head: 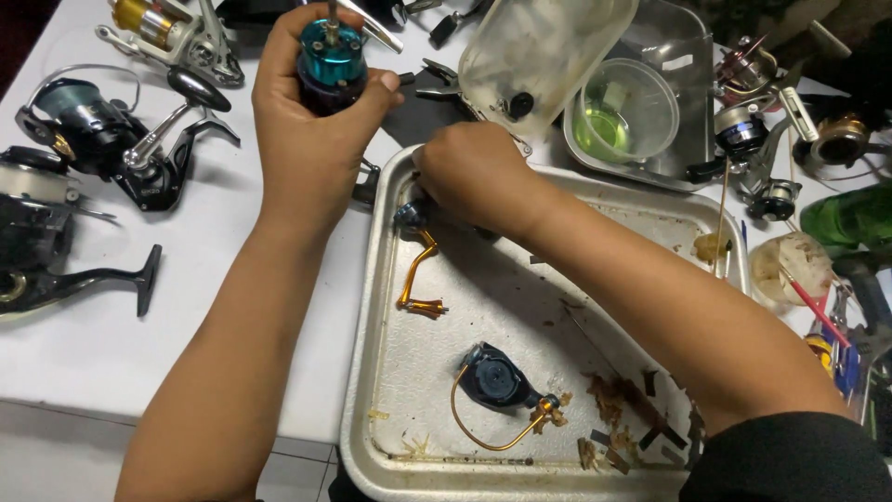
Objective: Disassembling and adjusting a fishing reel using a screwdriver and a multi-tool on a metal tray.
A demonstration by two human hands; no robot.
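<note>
Several black fishing reels [102, 139] lie along the left edge of the white bench [139, 344], their handles and feet pointing inward, and a gold-and-silver reel [172, 33] sits at the far left corner. Bare bench surface stays open between these reels and the metal tray [372, 372], on the near side of the left forearm.

Left hand [311, 121] is raised over the bench just left of the tray's far left corner, its fingers closed around a blue and purple reel body [330, 60]; the body's long axis stands nearly upright, with a thin metal shaft pointing up and away from the camera.

Right hand [478, 172] reaches across the tray to its far left corner, curled knuckles-up over a small dark part that is mostly hidden, so what it pinches cannot be told. Just below it a gold crank handle [416, 279] lies on the tray floor, its long axis running toward the near edge. Nearer the front edge rests a dark rotor with a gold bail wire [497, 390], the wire looping left and near. Brown grease smears and scraps fill the tray's near right corner.

Beyond the tray a clear plastic lid [539, 51] leans tilted, beside a round clear tub of green liquid [623, 112] inside a second tray. More reels and a green bottle [850, 214] crowd the right edge.
</note>
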